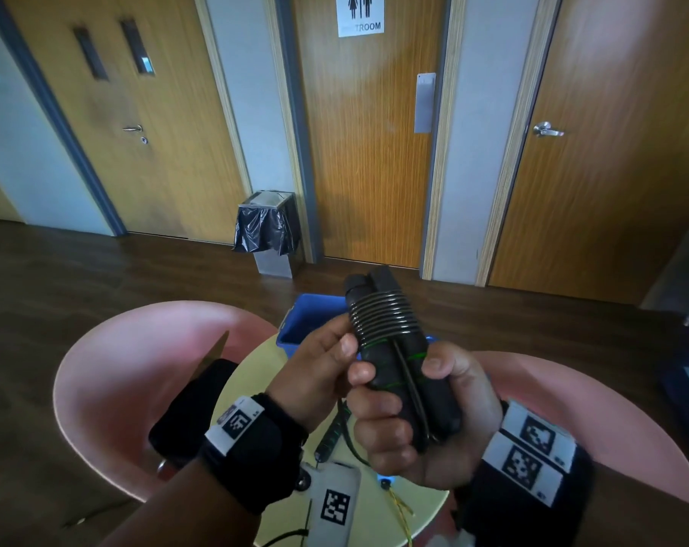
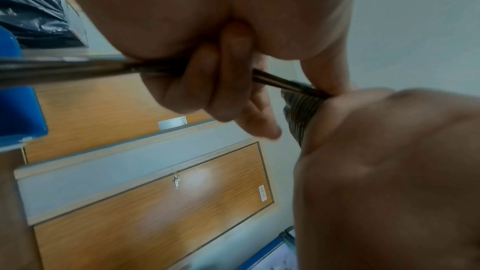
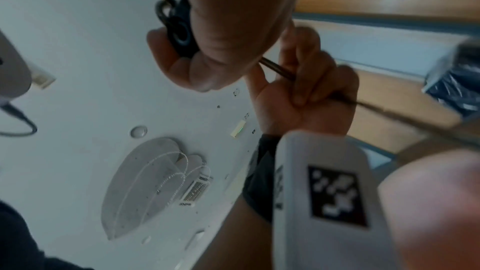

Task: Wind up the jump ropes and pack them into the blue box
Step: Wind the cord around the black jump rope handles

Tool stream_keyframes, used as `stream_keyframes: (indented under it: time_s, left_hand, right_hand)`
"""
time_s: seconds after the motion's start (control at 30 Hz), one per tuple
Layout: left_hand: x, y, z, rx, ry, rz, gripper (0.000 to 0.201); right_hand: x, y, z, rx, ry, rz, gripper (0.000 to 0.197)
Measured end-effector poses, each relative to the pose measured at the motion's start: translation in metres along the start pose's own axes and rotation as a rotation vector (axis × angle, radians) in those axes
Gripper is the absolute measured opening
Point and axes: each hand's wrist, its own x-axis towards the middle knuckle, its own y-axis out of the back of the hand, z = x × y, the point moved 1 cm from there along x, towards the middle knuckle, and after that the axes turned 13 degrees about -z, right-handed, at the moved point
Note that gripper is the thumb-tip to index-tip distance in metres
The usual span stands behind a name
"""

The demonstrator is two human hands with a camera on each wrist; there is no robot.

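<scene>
Over on the left, a pink moulded plastic chair [image 1: 110, 373] sits tucked against the round pale-yellow surface [image 1: 252, 373], and above it the left hand [image 1: 315, 369] comes in, its fingers [image 2: 207, 81] curled and pinching the thin black rope cord [image 2: 275, 80] just beside the coil, judged to be keeping the strand taut so each turn lies snug against the last. Centre stage now: the black jump rope with green-flecked foam handles [image 1: 394, 349] is held up in mid-air in front of the person, above the near half of the surface, with a tidy band of cord turns wound round both handles near their upper ends. The two handles lie side by side, long axis close to upright, top ends tipped away toward the doors, bottom ends buried in the palm. Beyond them the blue plastic box [image 1: 307, 321] waits at the far edge of the surface, open and well within reach, so packing looks like the step after this winding. A second rope handle [image 1: 333, 432] lies on the surface below the hands. On the right, the right hand [image 1: 414, 420] has its fingers clenched firmly round the lower handles, acting as the anchor.
</scene>
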Motion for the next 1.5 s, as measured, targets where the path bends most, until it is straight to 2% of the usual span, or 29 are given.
stream_keyframes:
  time_s: [0.1, 0.2, 0.3, 0.37, 0.43, 0.5, 0.53, 0.6, 0.63, 0.7, 0.87, 0.93, 1.1, 1.23, 1.33, 1.5]
  left_hand:
    - [0.003, -0.011, 0.006, -0.121, -0.003, -0.050, 0.094]
    - [0.009, -0.013, 0.011, -0.160, -0.025, -0.042, 0.091]
    - [0.011, -0.009, 0.013, -0.105, -0.065, 0.007, 0.091]
    - [0.010, -0.002, 0.013, -0.064, -0.080, 0.135, 0.081]
    - [0.011, 0.003, 0.013, 0.093, -0.103, 0.238, 0.052]
    - [0.013, 0.005, 0.012, 0.324, -0.097, 0.289, 0.034]
    - [0.014, 0.003, 0.012, 0.422, -0.090, 0.310, 0.034]
    - [0.015, 0.003, 0.009, 0.535, -0.083, 0.334, 0.055]
    - [0.015, 0.004, 0.008, 0.529, -0.089, 0.339, 0.067]
    - [0.015, 0.006, 0.005, 0.417, -0.125, 0.331, 0.075]
    - [0.015, 0.009, 0.002, 0.223, -0.152, 0.250, 0.066]
    - [0.013, 0.009, 0.002, 0.191, -0.158, 0.230, 0.065]
    - [0.012, 0.013, 0.003, 0.178, -0.145, 0.197, 0.067]
    - [0.011, 0.020, 0.008, 0.215, -0.087, 0.190, 0.078]
    - [0.006, 0.020, 0.007, 0.214, -0.078, 0.192, 0.068]
    - [0.001, 0.008, 0.002, 0.068, -0.082, 0.267, 0.062]
  right_hand:
    - [0.004, -0.002, -0.004, 0.071, 0.004, -0.026, 0.040]
    - [0.006, 0.009, -0.007, 0.012, 0.041, -0.039, 0.045]
    - [0.005, 0.018, -0.006, -0.152, 0.022, 0.111, 0.056]
    - [0.003, 0.024, -0.011, -0.244, -0.062, 0.274, 0.052]
    - [0.000, 0.028, -0.016, -0.518, -0.089, 0.502, 0.054]
    - [0.002, 0.031, -0.019, -0.873, -0.171, 0.592, 0.057]
    - [0.003, 0.032, -0.018, -0.995, -0.206, 0.597, 0.053]
    - [0.004, 0.034, -0.016, -1.072, -0.221, 0.641, 0.041]
    - [0.004, 0.033, -0.016, -1.041, -0.202, 0.654, 0.036]
    - [0.002, 0.031, -0.015, -0.905, -0.143, 0.613, 0.035]
    - [-0.002, 0.034, -0.009, -0.596, -0.063, 0.468, 0.059]
    - [-0.004, 0.034, -0.007, -0.504, -0.045, 0.415, 0.062]
    - [-0.006, 0.027, -0.007, -0.377, -0.032, 0.292, 0.061]
    - [-0.007, 0.022, -0.009, -0.274, -0.012, 0.223, 0.063]
    - [-0.007, 0.018, -0.007, -0.213, -0.010, 0.166, 0.058]
    - [-0.002, 0.010, -0.003, -0.134, 0.043, 0.086, 0.049]
